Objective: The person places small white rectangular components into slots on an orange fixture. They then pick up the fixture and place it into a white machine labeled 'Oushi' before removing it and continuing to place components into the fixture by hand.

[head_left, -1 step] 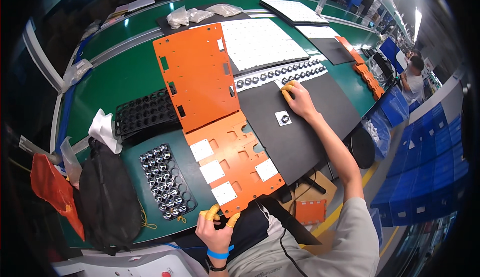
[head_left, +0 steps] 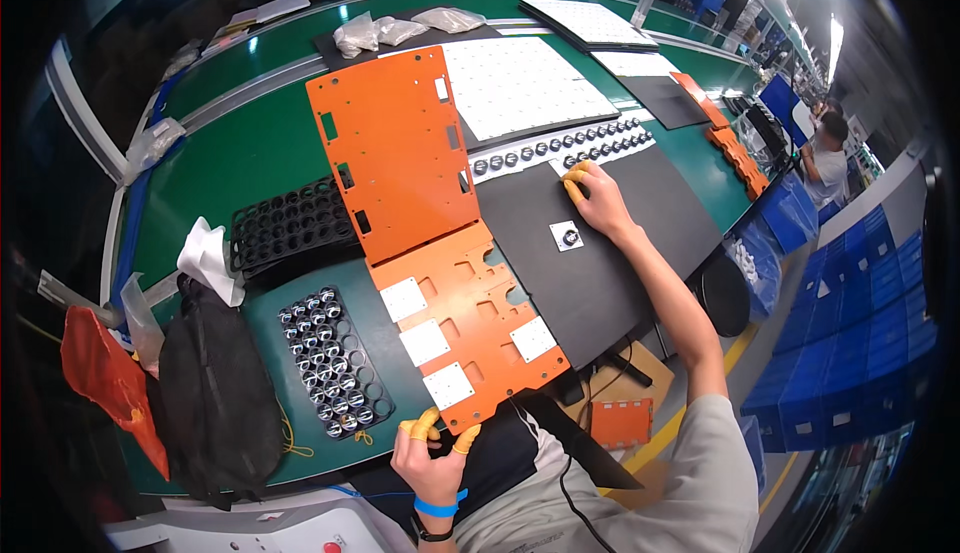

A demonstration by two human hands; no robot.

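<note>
My right hand (head_left: 598, 199), in yellow finger cots, reaches to the near edge of the rows of small black round parts (head_left: 528, 155). Its fingertips are pinched together; what they hold, if anything, is hidden. Below it, a white square plate (head_left: 566, 236) with one black round part lies on the black mat (head_left: 530, 273). Close to me, my left hand (head_left: 432, 453) sits at the near corner of the hinged orange fixture (head_left: 465, 298), thumb and fingers apart around that corner. Several white square plates (head_left: 427, 343) lie in the fixture; its orange lid (head_left: 390, 153) stands raised.
Left of the fixture are a tray of shiny round parts (head_left: 325, 363), black trays (head_left: 290, 228) and a black bag (head_left: 215, 393). White perforated sheets (head_left: 530, 88) and plastic bags (head_left: 395, 31) lie farther back. Another person (head_left: 826, 163) is at far right, near blue bins (head_left: 840, 343).
</note>
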